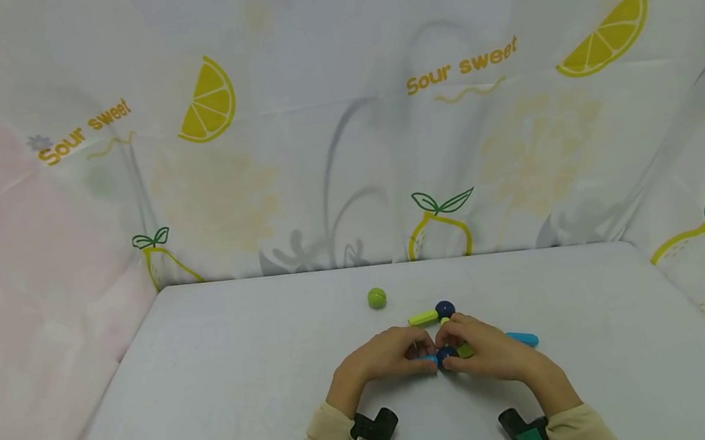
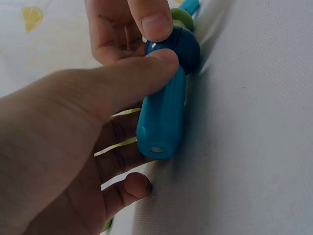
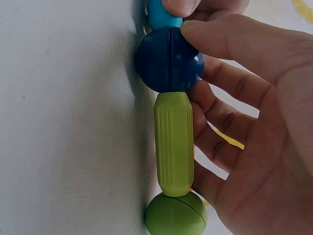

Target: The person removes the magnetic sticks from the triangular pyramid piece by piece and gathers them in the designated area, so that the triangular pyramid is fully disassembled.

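Observation:
My left hand (image 1: pixel 384 355) holds a light blue ribbed rod (image 2: pixel 161 117), with the thumb lying near its upper end. That rod meets a dark blue ball (image 3: pixel 168 59), which my right hand (image 1: pixel 493 354) grips between thumb and fingers. On the ball's other side a green ribbed rod (image 3: pixel 174 142) is in line with it, and a green ball (image 3: pixel 176 216) sits at that rod's far end. In the head view my right hand covers much of this chain. A second light blue rod (image 1: pixel 523 339) sticks out to its right.
Beyond the hands, a yellow-green rod (image 1: pixel 423 318) touches another dark blue ball (image 1: pixel 444 309). A loose green ball (image 1: pixel 377 298) lies farther back on the white table (image 1: pixel 247 382). A lemon-printed cloth (image 1: pixel 316 143) hangs behind the table.

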Motion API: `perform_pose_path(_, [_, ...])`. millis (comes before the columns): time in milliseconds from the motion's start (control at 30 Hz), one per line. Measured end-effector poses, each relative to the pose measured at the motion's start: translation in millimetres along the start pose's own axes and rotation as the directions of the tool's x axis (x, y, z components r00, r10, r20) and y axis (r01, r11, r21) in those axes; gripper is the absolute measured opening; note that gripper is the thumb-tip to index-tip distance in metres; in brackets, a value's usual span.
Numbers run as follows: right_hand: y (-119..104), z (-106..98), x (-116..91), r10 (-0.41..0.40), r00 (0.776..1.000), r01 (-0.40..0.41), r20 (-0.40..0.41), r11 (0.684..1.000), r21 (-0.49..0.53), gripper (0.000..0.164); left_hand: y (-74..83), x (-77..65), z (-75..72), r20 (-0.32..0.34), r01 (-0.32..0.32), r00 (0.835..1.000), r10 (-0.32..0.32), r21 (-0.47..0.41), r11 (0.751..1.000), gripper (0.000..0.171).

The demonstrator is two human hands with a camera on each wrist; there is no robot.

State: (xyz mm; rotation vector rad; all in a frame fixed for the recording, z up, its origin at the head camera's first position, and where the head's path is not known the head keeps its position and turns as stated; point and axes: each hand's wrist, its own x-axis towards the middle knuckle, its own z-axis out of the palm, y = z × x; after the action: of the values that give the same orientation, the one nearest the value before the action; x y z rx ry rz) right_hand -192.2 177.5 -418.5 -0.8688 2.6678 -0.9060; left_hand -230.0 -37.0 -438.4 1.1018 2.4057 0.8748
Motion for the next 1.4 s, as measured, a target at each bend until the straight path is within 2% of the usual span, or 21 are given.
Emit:
perform_pose_path(800, [-2,4,1,-0.016,1.0,0.016,0.001,1.0,0.009,0.018,-5.9,-1.8,-2.0,0.03,-0.033,0.999,0.032,0.029,0.999,0.008])
perform_pose_path(900, [-2,4,1,-0.012,1.0,0.012,-0.001,1.0,0.006,0.018,-7.5,-4.7,-5.3,0.03,-0.011,0.999,0.011,0.011,1.0,0.008])
perform_pose_path(1067, [-1,4,1,0.006,1.0,-0.006,0.002,1.0,0.009,0.018,-15.2,-11.1,-12.9,0.003,0.04,0.999,-0.04,-0.019,0.999,0.006])
perform_pose_path(1400, [1,5,1,0.019,1.0,-0.02,0.009,1.0,0.019,0.018,-36.6,-24.3,-26.0,-0.094,0.075,0.993,-0.076,-0.018,0.997,0.006])
